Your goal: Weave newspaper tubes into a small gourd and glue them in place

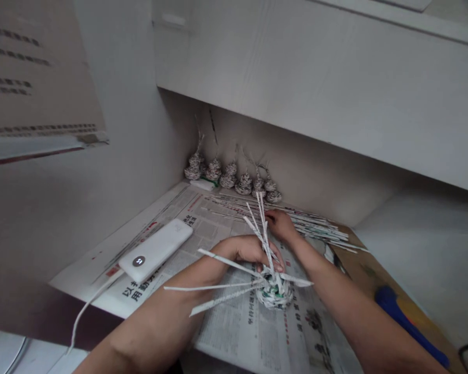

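Basketwork [275, 298] of rolled newspaper, a rounded, ridged body with straight spokes splaying from its top, is near the front edge of the newspaper-covered counter [218, 332], the left grip [253, 252] closed about its upper rim and spoke bases. It is probably light and dry, springy in the wall but easily creased at the spokes, hence best held around the body; the right grip [281, 226] is at the slender paper sticks [322, 232] toward the back edge, its closure impossible to tell.
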Action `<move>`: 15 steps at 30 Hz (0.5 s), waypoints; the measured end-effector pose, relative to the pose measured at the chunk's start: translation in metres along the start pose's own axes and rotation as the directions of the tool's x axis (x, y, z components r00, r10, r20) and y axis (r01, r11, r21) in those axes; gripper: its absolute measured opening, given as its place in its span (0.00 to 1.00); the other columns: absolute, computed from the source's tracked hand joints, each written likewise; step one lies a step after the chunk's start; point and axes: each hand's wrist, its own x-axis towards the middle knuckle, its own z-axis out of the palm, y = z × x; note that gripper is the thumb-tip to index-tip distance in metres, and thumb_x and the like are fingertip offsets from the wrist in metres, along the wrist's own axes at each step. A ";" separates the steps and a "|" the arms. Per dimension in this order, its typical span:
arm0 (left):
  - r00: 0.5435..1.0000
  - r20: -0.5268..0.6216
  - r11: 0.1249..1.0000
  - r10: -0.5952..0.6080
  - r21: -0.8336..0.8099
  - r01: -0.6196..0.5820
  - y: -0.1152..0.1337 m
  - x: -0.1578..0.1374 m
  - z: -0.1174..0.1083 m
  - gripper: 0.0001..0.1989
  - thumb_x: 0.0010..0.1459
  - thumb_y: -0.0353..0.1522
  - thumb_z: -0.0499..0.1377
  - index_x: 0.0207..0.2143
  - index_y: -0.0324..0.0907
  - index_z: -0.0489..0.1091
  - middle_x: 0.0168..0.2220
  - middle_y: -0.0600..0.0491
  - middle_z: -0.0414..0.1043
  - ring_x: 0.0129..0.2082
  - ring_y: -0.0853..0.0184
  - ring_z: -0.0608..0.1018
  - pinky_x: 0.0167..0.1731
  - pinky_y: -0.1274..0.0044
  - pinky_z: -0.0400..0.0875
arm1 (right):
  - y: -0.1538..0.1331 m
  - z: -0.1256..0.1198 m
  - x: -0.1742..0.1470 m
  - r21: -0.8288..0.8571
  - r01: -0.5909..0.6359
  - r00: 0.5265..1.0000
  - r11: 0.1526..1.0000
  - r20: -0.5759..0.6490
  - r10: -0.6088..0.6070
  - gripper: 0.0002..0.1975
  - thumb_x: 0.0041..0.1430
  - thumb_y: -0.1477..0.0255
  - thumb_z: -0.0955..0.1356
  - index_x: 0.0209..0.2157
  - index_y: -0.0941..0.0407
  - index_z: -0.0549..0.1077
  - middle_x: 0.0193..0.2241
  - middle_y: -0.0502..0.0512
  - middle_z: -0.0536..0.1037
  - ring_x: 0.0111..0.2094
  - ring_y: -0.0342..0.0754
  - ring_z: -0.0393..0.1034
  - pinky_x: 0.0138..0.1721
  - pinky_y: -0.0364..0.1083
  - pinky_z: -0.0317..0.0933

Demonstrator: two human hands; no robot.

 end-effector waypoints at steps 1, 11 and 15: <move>1.000 0.000 1.000 0.001 -0.006 -0.001 0.000 0.000 0.000 0.18 0.40 0.41 0.70 0.32 0.39 0.79 0.27 0.52 0.74 0.25 0.71 0.72 0.19 0.82 0.65 | 0.001 0.003 0.001 -0.010 -0.009 1.000 1.000 -0.016 0.009 0.15 0.62 0.71 0.62 0.44 0.57 0.77 0.40 0.58 0.79 0.43 0.51 0.70 0.46 0.45 0.58; 1.000 -0.006 1.000 0.024 0.005 -0.024 -0.003 0.000 -0.004 0.16 0.42 0.39 0.70 0.33 0.39 0.79 0.28 0.51 0.75 0.24 0.70 0.72 0.19 0.80 0.64 | -0.006 0.009 0.018 -0.120 -0.091 0.994 0.989 0.056 0.098 0.12 0.57 0.74 0.63 0.38 0.59 0.77 0.37 0.61 0.78 0.39 0.51 0.70 0.40 0.44 0.57; 1.000 -0.009 1.000 0.021 0.004 -0.021 -0.002 0.001 -0.004 0.17 0.42 0.41 0.70 0.33 0.38 0.79 0.28 0.51 0.75 0.25 0.70 0.72 0.20 0.81 0.64 | -0.008 0.008 0.020 -0.130 -0.066 0.995 0.989 0.063 0.074 0.10 0.55 0.75 0.64 0.36 0.59 0.77 0.35 0.62 0.78 0.41 0.52 0.68 0.42 0.45 0.57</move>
